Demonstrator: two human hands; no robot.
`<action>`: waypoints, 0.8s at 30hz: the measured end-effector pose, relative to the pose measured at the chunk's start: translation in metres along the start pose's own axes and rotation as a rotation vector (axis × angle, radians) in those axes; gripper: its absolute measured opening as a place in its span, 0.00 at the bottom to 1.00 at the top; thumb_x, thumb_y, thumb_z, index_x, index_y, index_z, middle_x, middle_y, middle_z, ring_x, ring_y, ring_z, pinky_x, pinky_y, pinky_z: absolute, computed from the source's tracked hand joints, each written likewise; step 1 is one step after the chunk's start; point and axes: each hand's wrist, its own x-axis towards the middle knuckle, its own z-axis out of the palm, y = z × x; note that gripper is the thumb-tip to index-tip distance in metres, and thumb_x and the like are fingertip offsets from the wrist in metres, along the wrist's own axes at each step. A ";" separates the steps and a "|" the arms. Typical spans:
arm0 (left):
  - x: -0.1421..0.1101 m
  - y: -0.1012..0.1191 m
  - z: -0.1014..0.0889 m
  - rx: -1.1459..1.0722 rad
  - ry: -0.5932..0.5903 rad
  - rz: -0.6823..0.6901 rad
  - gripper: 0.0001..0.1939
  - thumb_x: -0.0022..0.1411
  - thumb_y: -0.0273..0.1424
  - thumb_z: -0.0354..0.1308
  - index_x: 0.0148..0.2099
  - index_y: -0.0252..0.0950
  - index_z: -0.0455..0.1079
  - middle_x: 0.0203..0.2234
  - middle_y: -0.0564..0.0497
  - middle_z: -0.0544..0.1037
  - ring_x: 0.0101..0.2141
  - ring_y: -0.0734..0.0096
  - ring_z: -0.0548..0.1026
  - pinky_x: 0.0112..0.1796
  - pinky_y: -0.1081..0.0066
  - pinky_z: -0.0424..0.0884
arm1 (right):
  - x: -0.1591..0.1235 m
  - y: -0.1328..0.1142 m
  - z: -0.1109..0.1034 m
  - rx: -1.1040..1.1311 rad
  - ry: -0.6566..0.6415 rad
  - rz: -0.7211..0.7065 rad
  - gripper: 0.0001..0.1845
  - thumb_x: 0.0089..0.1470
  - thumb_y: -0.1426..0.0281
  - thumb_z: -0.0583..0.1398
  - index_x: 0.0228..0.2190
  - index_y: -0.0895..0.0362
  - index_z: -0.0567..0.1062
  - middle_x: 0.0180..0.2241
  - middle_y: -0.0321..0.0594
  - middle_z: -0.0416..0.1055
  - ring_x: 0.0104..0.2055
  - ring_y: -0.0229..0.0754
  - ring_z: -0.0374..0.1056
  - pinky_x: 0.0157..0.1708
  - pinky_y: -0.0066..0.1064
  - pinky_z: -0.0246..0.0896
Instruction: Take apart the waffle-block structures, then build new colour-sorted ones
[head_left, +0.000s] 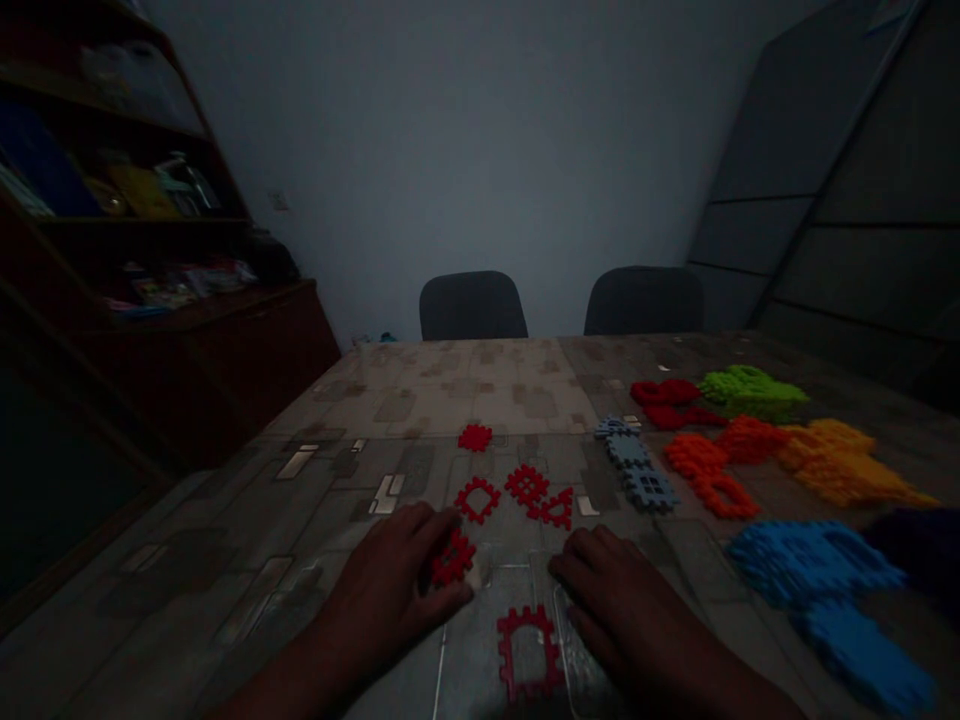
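Observation:
My left hand (397, 565) is closed on a small red toothed plastic building tile (451, 558), gripped by its edge between thumb and fingers. My right hand (619, 590) lies palm down on the table, its fingers stretched out and nothing seen in them. Between my forearms lies a larger red square frame tile (504, 655) with a big opening. Just beyond the left fingertips is a red tile with a round-cornered hole (460, 500). To its right are a red window tile (527, 485) and a red triangular tile (566, 508). Farther back lies a solid red tile (475, 437).
On the right of the patterned table (352, 545) lie grey tiles (628, 452), and piles of dark red (664, 392), green (752, 388), orange (697, 455), yellow (840, 455) and blue tiles (814, 560). Two chairs (474, 305) stand behind. Shelves (217, 225) rise at the left.

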 end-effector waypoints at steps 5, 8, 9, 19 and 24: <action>0.011 0.011 -0.012 0.010 -0.037 0.124 0.17 0.69 0.41 0.57 0.55 0.40 0.72 0.44 0.44 0.77 0.44 0.53 0.75 0.45 0.55 0.70 | -0.002 -0.002 -0.002 -0.012 -0.006 0.014 0.17 0.56 0.79 0.58 0.46 0.55 0.75 0.49 0.46 0.70 0.50 0.53 0.64 0.48 0.46 0.61; 0.040 0.012 -0.013 -0.132 -0.062 0.335 0.16 0.70 0.29 0.54 0.58 0.40 0.69 0.54 0.43 0.75 0.54 0.54 0.71 0.55 0.54 0.66 | -0.003 -0.003 -0.002 -0.010 0.008 0.009 0.17 0.57 0.80 0.58 0.47 0.55 0.75 0.49 0.46 0.70 0.50 0.54 0.64 0.49 0.46 0.61; 0.053 0.013 -0.012 -0.167 -0.089 0.383 0.18 0.68 0.25 0.53 0.58 0.39 0.68 0.56 0.43 0.74 0.56 0.55 0.70 0.57 0.54 0.65 | -0.003 -0.003 -0.002 -0.007 0.006 0.010 0.17 0.57 0.80 0.58 0.47 0.55 0.75 0.49 0.46 0.70 0.50 0.54 0.64 0.49 0.47 0.61; 0.143 0.029 0.007 -0.129 -0.307 0.466 0.39 0.51 0.22 0.70 0.65 0.35 0.65 0.58 0.38 0.74 0.56 0.48 0.73 0.57 0.54 0.67 | -0.003 -0.001 -0.002 -0.001 -0.018 -0.011 0.20 0.56 0.80 0.58 0.49 0.55 0.75 0.50 0.46 0.71 0.51 0.54 0.65 0.50 0.47 0.62; 0.132 0.013 -0.013 -0.138 -0.277 0.422 0.40 0.56 0.30 0.72 0.68 0.40 0.61 0.57 0.42 0.75 0.55 0.50 0.73 0.56 0.55 0.68 | -0.002 0.003 0.001 -0.018 -0.014 -0.032 0.20 0.55 0.79 0.59 0.49 0.56 0.76 0.50 0.48 0.72 0.50 0.56 0.66 0.48 0.47 0.63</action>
